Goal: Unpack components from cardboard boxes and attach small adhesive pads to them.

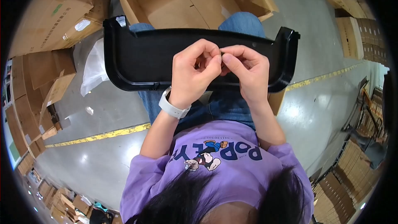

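Observation:
A black plastic panel [143, 60] with a raised rim and upturned ends lies across my lap. Above its middle, my left hand [191, 72] and my right hand [251, 69] meet fingertip to fingertip. Both are closed in a pinch, thumb against forefinger. Whatever they pinch between them is too small and too covered by the fingers to name. On my left wrist is a white watch band [174, 108].
Beyond my knees stands an open cardboard box [168, 6]. Large cartons [54, 20] are stacked at the left, beside a clear plastic bag [94, 68]. A yellow floor line [99, 136] crosses the grey floor. More cartons [350, 37] stand at the right.

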`<state>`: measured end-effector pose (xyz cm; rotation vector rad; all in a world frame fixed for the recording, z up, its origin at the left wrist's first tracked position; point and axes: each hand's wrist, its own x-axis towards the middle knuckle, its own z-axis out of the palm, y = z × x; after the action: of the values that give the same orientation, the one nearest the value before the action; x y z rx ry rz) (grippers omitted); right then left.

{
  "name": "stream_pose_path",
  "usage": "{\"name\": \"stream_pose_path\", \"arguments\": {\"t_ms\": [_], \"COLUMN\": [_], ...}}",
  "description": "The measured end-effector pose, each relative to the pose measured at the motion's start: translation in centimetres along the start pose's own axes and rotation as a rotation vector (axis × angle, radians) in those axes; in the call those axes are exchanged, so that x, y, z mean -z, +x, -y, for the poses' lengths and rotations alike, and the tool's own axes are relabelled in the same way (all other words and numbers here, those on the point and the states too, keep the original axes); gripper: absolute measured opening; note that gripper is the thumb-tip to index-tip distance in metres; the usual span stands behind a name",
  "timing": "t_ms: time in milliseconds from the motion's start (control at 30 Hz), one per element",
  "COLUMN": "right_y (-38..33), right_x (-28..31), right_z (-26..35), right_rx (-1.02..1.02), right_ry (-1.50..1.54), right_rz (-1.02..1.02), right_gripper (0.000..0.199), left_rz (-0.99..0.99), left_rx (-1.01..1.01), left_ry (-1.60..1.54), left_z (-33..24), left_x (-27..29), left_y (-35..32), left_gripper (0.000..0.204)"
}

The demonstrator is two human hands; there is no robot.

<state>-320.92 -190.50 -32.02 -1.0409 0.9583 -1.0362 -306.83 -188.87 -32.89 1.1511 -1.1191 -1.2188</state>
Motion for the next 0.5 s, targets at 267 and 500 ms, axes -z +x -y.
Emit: {"name": "stream_pose_path", "arguments": {"t_ms": [267,500], "right_y": [0.5,1.4], "right_x": [0.7,1.0], "right_z": [0.1,1.2], "right_rx": [-0.135,-0.009], "right_ry": [0.073,0.066], "right_rz": [-0.041,-0.182], "right_gripper": [0.011,0.009], "left_rz": [0.128,0.054], "left_rx": [0.3,0.067], "left_ry": [-0.562,-0.962], "left_z": [0.8,0.1], "left_x": [1.1,3.4], "left_y": [0.6,1.1], "left_gripper": [0.006,0.009]}}
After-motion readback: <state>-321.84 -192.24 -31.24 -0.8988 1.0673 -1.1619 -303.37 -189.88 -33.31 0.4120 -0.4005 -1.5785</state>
